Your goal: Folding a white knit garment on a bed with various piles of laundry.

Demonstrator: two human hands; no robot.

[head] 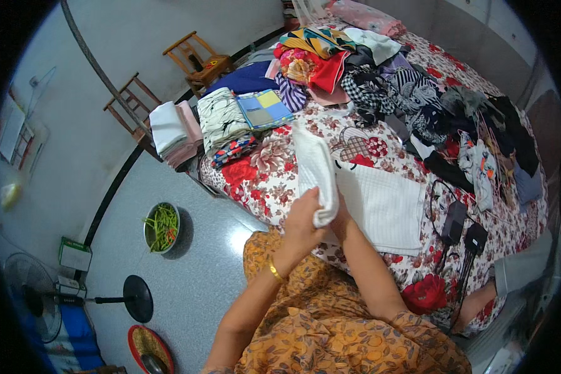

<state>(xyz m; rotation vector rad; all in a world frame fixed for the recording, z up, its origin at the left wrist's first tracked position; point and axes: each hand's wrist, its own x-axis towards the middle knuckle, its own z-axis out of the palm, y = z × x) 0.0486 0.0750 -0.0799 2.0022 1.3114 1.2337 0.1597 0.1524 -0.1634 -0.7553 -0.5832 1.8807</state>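
Before me, a folded white cloth (321, 173) is held up over the edge of the bed. My left hand (304, 215) grips its near end, the thumb lying along the side. Behind that end is my right hand (340, 217), also closed on the cloth, with its fingers mostly hidden. Flat on the floral bedsheet (273, 196), just right of my hands, lies a white ribbed cloth (388, 205) with a dark curved mark near its far edge. Folded fabrics (222, 119) stand in stacks at the far left edge of the bed.
A heap of loose clothes (402, 93) covers the bed's far right side. Black power adapters (454, 222) with cables lie at right, near another person's leg (477, 304). On the floor are a bowl of green peppers (162, 229) and a standing fan (32, 297); wooden chairs (205, 63) stand by the wall.
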